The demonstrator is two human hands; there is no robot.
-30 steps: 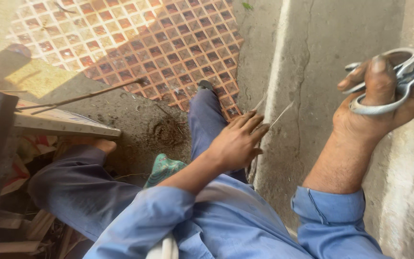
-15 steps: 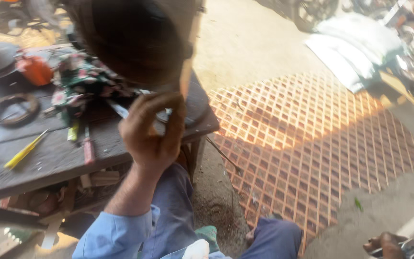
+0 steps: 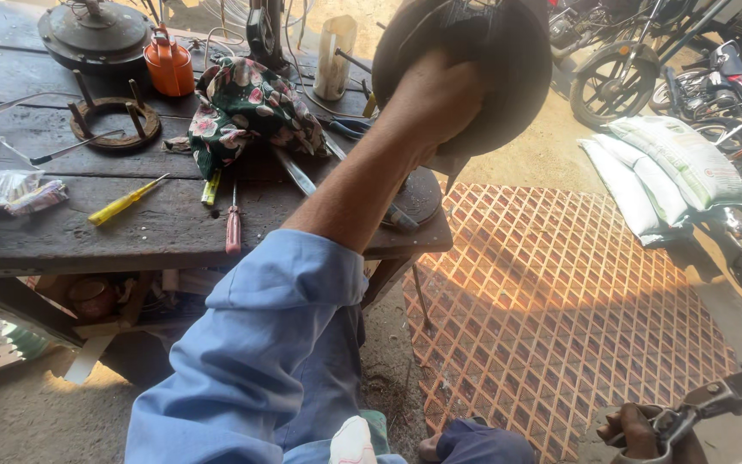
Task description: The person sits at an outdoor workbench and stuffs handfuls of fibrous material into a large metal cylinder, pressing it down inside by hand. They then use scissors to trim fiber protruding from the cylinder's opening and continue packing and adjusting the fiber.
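Two hands busy: left hand (image 3: 435,103) grip closed on dark round metal housing (image 3: 483,60), raised above the bench (image 3: 130,228) right end; right hand (image 3: 641,434) near right, clasping metal shears (image 3: 714,397).

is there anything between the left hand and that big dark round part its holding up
Nothing visible. The left hand is pressed flat against the dark round part, raised above the wooden table's right end. The right hand, low at the frame's bottom edge, grips metal shears, well apart from it.
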